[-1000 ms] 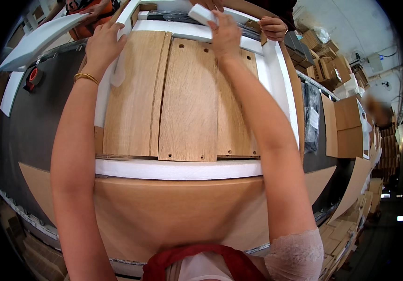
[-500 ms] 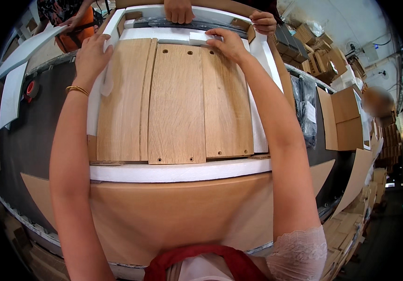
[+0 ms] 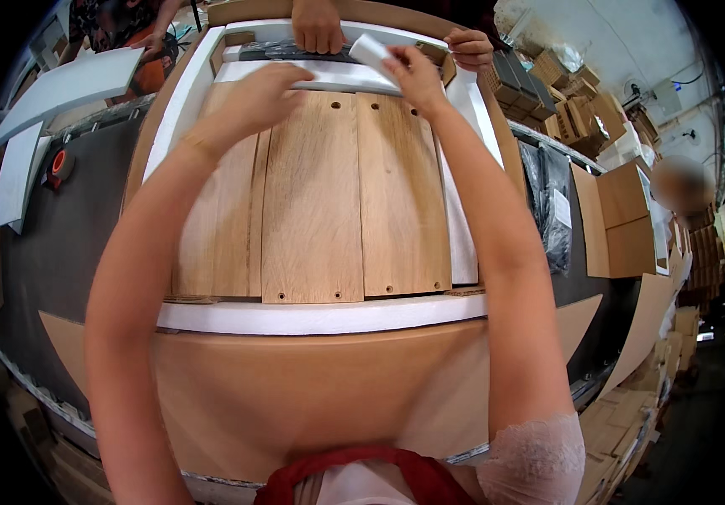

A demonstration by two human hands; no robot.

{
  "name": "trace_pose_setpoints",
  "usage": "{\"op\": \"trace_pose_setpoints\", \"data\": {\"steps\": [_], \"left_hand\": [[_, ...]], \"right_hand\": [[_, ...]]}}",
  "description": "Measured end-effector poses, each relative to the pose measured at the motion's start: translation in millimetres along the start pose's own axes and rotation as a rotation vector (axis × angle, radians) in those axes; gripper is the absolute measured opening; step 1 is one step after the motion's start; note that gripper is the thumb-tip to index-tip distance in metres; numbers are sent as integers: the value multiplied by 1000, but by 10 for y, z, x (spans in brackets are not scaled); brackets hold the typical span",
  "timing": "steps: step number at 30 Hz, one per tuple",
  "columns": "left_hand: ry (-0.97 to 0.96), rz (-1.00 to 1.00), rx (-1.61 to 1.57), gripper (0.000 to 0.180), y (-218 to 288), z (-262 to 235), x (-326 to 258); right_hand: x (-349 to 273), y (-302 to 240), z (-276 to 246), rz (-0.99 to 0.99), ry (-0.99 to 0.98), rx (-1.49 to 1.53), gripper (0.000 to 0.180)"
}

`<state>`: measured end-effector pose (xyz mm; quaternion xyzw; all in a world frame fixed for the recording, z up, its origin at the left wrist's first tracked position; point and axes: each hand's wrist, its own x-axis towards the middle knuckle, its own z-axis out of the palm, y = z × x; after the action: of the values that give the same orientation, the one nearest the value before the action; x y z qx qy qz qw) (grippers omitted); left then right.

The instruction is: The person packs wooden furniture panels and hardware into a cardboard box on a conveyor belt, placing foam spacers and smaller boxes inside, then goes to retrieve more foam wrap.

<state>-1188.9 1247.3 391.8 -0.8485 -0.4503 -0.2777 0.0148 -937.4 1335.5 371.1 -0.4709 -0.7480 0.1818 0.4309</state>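
Foam block: (image 3: 371, 52) beyond the far right corner of the middle wooden panel (image 3: 312, 202), at the fingertips of the right hand (image 3: 417, 80) and apart from the left hand (image 3: 274, 93)
Block's look: white, small and oblong, flat-sided, tilted so its left end points away from the middle wooden panel
Right-hand grip: thumb and fingers pinched on the block's end nearer the middle wooden panel
Left-hand pose: around the far left corner of the middle wooden panel, blurred, fingers loosely bent and parted, nothing seen in its grasp; whether it touches anything, I cannot tell
Co-worker's curled hand: (image 3: 318, 25) beyond the middle wooden panel's far end, at the dark wrapped bundle (image 3: 263, 50)
White foam strip: (image 3: 320, 318) along the near end of the middle wooden panel
Right wooden panel: (image 3: 404, 194) alongside the middle wooden panel, pale brown, holes at its ends
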Motion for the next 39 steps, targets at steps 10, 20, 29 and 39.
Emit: {"op": "trace_pose_setpoints", "data": {"steps": [10,20,29,39], "left_hand": [[-16,-344,73,35,505,1058,577],[42,-287,203,35,626,1094,607],[-90,-321,320,35,625,967,512],[36,-207,283,25,669,928,290]], "right_hand": [[-183,-33,-416,-16,171,266,27],[-201,94,-441,30,206,-6,29],[-224,37,-355,65,55,-14,27],[-44,-100,0,-131,-293,-109,28]]}}
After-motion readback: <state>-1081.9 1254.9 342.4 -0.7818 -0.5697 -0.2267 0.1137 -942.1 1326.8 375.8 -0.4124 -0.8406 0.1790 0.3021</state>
